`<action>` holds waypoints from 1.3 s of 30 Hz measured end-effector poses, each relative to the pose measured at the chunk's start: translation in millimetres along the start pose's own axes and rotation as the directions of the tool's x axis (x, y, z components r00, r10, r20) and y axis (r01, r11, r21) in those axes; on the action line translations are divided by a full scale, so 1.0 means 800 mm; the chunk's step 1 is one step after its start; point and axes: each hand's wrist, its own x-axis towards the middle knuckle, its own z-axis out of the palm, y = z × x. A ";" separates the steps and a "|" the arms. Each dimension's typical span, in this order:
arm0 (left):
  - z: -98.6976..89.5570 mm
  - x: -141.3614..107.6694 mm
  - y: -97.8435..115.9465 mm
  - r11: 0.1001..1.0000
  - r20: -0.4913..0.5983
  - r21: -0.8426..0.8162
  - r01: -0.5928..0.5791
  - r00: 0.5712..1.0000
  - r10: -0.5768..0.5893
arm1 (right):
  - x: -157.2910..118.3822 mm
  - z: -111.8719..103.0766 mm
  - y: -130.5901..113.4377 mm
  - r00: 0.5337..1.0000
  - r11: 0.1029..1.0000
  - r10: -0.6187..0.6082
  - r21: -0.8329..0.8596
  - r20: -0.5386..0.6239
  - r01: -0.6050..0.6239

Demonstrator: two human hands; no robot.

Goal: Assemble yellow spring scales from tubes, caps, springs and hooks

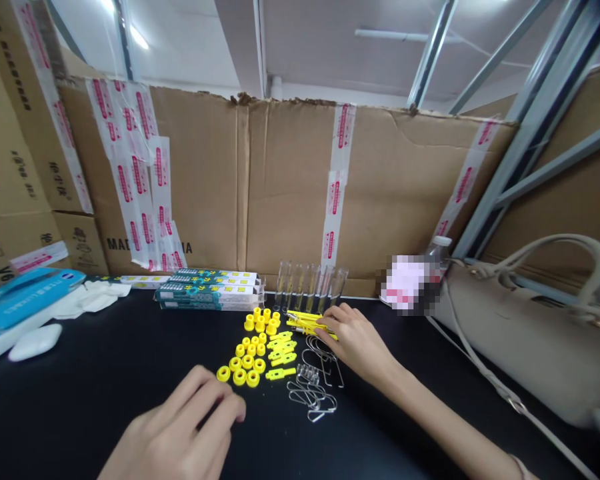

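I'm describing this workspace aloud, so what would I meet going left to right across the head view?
Blue-and-white package, left hand, yellow slotted pegs, right hand, white-capped bottle, beige handbag.

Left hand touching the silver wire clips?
Apart. In the head view, a strip of black tabletop shows between the left hand and the silver wire clips.

a ceiling lamp (pixel 139 37) glares white at my upper left. soft overhead light reaches my left hand (pixel 175 420), while the black counter (pixel 105 387) stays dark. fine print on the boxes (pixel 205 293) blurs, the wide view stretches toward its edges, and coarse pixels mask a pale card (pixel 405 283).
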 end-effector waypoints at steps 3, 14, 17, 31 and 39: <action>-0.001 0.031 -0.001 0.997 0.171 -0.021 -0.077 0.982 0.079 | 0.008 0.006 0.000 1.000 1.000 -0.009 0.009 -0.011 0.009; 0.075 0.023 -0.036 0.936 -0.134 -0.198 -0.291 0.954 0.268 | -0.005 0.017 -0.014 0.991 0.991 0.126 0.042 -0.052 -0.124; 0.076 0.014 -0.044 0.936 -0.169 -0.285 -0.204 0.972 0.161 | -0.005 0.026 -0.009 0.987 0.988 0.152 0.046 -0.054 -0.150; 0.085 0.016 -0.046 0.825 -0.007 -0.505 0.255 0.954 -0.300 | -0.014 0.030 0.004 0.968 0.988 0.090 0.141 -0.234 -0.057; 0.097 0.010 -0.048 0.787 0.097 -0.498 0.363 0.926 -0.366 | -0.017 -0.007 -0.043 0.880 0.953 -0.166 0.158 -0.445 0.259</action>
